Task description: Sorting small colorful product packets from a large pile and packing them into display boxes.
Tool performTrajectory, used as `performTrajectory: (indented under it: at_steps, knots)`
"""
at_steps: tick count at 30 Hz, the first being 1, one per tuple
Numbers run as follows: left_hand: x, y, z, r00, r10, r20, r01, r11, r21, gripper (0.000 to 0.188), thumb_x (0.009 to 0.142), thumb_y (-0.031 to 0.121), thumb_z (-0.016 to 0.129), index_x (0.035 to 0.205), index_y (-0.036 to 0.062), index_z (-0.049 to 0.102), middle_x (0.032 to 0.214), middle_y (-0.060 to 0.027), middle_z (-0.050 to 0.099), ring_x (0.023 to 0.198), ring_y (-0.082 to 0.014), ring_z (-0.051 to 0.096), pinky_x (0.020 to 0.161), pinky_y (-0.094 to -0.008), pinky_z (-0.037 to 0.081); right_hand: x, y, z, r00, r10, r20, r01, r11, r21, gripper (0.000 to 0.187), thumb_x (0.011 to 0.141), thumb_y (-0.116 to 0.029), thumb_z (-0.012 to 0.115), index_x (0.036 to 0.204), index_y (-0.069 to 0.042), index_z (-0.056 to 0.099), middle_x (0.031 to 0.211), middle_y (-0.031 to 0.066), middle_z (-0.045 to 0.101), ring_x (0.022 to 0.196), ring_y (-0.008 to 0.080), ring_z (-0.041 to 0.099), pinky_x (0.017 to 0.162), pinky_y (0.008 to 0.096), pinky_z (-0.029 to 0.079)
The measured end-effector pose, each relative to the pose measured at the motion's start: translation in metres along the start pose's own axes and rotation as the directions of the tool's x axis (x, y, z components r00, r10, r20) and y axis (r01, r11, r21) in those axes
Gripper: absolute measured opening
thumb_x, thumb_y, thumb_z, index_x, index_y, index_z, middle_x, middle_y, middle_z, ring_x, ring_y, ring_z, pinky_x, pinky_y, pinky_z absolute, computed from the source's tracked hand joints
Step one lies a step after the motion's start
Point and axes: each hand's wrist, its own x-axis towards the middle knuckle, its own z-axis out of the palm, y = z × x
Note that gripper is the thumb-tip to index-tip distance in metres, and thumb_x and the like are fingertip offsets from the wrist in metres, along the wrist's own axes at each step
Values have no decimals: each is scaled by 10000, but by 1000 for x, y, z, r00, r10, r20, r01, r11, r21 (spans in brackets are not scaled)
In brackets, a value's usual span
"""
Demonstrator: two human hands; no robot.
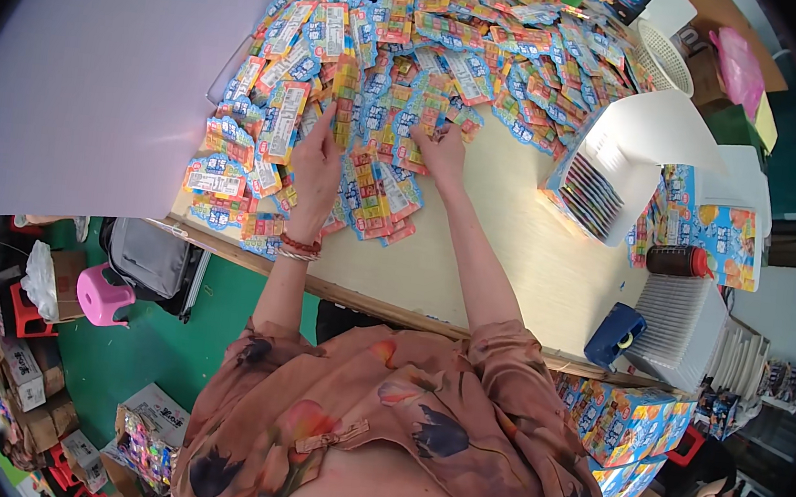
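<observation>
Two hands were over the near part of a packet heap (285,123) spread on the table (505,230). Left hand (316,169): fingers closed round the lower end of a yellow-orange packet (344,95), held on edge, probably to keep it apart from the flat ones. Right hand (443,153): fingers curled nearly closed beside a blue-edged packet (413,116); firm grip or mere contact, could not tell. Open carton (659,130), right, held packets standing in a row, presumably to save space. Pose: left forearm nearly upright in view, right slanting inward.
</observation>
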Motion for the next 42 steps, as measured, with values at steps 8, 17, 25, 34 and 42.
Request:
performTrajectory:
  at_steps: [8, 17, 25, 34, 42]
  knots:
    - [-46, 14, 34, 884, -443, 150, 321, 340, -884, 564, 907, -14, 520, 1415, 59, 286, 955, -22, 563, 786, -67, 535, 687, -217, 465, 9, 5, 0, 952, 216, 219, -246, 961, 124, 414, 829, -377, 699, 754, 7, 563, 663, 104, 630, 573, 207, 636, 517, 332, 507]
    - [-81, 40, 55, 841, -517, 158, 323, 248, -913, 858, 855, -51, 591, 1484, 75, 21, 1071, -95, 503, 891, -146, 578, 750, -263, 514, 20, -3, -11, 875, 200, 442, -218, 976, -10, 471, 875, -473, 623, 812, -6, 628, 639, 96, 640, 534, 184, 651, 446, 310, 509]
    - [-65, 65, 83, 833, -531, 157, 338, 263, -904, 877, 848, -4, 625, 1483, 91, 28, 1098, -90, 485, 887, -126, 561, 700, -224, 481, -19, -40, -58, 741, -48, 669, -127, 969, 210, 496, 829, -321, 713, 1190, -33, 534, 881, 38, 657, 686, 116, 635, 615, 244, 498]
    - [-53, 32, 60, 990, -46, -136, 28, 991, -129, 693, 816, 281, 698, 1358, 0, 370, 1139, -158, 479, 1035, -298, 487, 887, -421, 389, 86, -34, -92, 593, -87, 800, 216, 975, -54, 568, 754, -175, 768, 1262, -44, 552, 1045, 81, 615, 916, 163, 607, 798, 307, 506]
    - [5, 10, 79, 934, -332, 131, 268, 895, 357, 977, 687, 551, 752, 1329, -63, 345, 1210, -222, 473, 1140, -354, 438, 931, -519, 301, 122, -35, -29, 657, -340, 673, 676, 661, -326, 1164, 516, -476, 864, 1443, -112, 261, 1359, 167, 397, 1256, 388, 385, 1028, 477, 384]
